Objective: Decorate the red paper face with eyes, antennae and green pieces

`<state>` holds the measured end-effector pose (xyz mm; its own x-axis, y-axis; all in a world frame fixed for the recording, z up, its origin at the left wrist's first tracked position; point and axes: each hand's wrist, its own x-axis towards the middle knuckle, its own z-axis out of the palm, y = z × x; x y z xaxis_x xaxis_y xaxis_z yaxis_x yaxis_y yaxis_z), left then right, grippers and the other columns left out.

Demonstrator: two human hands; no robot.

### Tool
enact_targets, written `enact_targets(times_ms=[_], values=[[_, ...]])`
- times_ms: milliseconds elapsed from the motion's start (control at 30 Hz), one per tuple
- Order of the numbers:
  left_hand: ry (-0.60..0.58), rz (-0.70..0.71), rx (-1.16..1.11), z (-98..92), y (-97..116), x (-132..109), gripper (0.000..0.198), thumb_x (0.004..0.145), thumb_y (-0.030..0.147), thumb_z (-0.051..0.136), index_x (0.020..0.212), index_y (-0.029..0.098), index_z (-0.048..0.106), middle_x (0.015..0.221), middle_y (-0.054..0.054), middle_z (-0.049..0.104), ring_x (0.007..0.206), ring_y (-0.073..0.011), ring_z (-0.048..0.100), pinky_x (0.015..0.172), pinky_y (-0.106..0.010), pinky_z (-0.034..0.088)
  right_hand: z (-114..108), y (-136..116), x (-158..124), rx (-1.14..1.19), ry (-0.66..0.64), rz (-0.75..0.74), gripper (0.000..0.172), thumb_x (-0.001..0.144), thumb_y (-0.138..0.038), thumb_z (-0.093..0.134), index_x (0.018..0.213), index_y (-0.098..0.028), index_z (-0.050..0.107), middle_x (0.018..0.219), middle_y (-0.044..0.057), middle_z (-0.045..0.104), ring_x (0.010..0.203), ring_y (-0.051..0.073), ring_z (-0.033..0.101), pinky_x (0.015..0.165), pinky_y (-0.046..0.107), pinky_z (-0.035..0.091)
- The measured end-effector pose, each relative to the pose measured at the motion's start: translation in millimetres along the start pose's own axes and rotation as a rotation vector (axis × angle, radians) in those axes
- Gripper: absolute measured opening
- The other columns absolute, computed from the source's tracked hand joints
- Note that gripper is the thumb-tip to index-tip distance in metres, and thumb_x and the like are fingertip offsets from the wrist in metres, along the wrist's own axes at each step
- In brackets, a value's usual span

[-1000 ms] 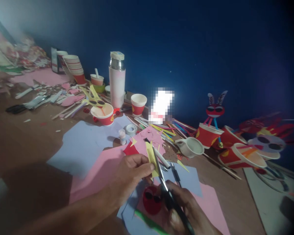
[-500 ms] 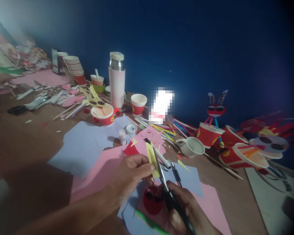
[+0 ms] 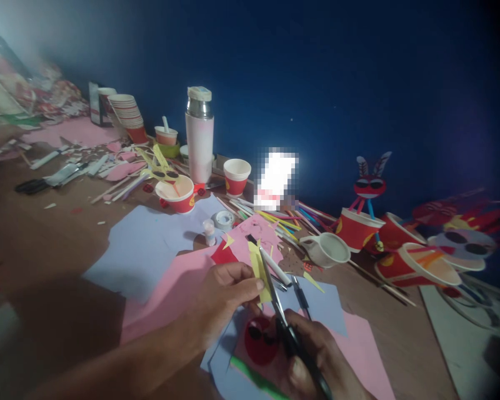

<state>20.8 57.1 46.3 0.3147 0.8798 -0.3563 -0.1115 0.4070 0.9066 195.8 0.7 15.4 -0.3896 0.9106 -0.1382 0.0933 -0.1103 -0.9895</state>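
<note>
Leftmost, past bare tabletop, lies a torn-edged light blue sheet, with pink paper running from beside it beneath the hands. Next comes the left hand, closed in a pinch, thumb over fingers, on the left edge of a narrow yellow paper strip. That strip is held up just right of the left fingertips, between the two hands. Its long axis points mostly away from the person, the far end tipped a little to the left. Close along its right edge run the blades of the scissors, nearly parallel with that axis and pointing away too; whether the blades are parted is hard to tell. So the left hand is nearer, touching the strip itself, while the right hand meets it only through the tool, its fingers wrapped around the black handles nearer the body. Below the strip, between the hands, sits a red cutout with dark eye shapes. Farther right, just beyond the right hand, a dark pen rests on blue paper.
</note>
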Motion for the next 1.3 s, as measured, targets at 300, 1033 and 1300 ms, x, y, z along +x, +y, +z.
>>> enact_targets(times_ms=[300, 1033, 1300], values=[[-0.001, -0.010, -0.049, -1.4, -2, 1, 0.015, 0.072, 0.026, 0.063, 0.063, 0.015, 0.061, 0.057, 0.000, 0.061, 0.055, -0.0136, 0.057, 0.058, -0.026, 0.041, -1, -3, 2, 0.053, -0.026, 0.013, 0.050, 0.063, -0.066, 0.064, 0.077, -0.018, 0.055, 0.059, -0.004, 0.040, 0.052, 0.010, 0.032, 0.047, 0.021, 0.030], [0.104, -0.096, 0.067, -4.4, 20, -3, 0.012, 0.076, 0.026, 0.057, 0.067, 0.017, 0.056, 0.059, 0.002, 0.060, 0.058, -0.0119, 0.056, 0.061, -0.024, 0.040, 4, 4, -4, -0.066, 0.038, -0.013, 0.052, 0.069, -0.069, 0.056, 0.081, -0.018, 0.057, 0.058, -0.003, 0.038, 0.053, 0.012, 0.037, 0.050, 0.022, 0.036], [0.088, -0.085, 0.055, -5.1, 17, -1, 0.010, 0.074, 0.025, 0.056, 0.067, 0.018, 0.054, 0.061, 0.004, 0.060, 0.061, -0.0103, 0.056, 0.063, -0.022, 0.040, 3, 6, -4, -0.024, 0.001, 0.045, 0.053, 0.067, -0.069, 0.057, 0.084, -0.019, 0.060, 0.057, -0.002, 0.041, 0.052, 0.013, 0.038, 0.049, 0.023, 0.036]])
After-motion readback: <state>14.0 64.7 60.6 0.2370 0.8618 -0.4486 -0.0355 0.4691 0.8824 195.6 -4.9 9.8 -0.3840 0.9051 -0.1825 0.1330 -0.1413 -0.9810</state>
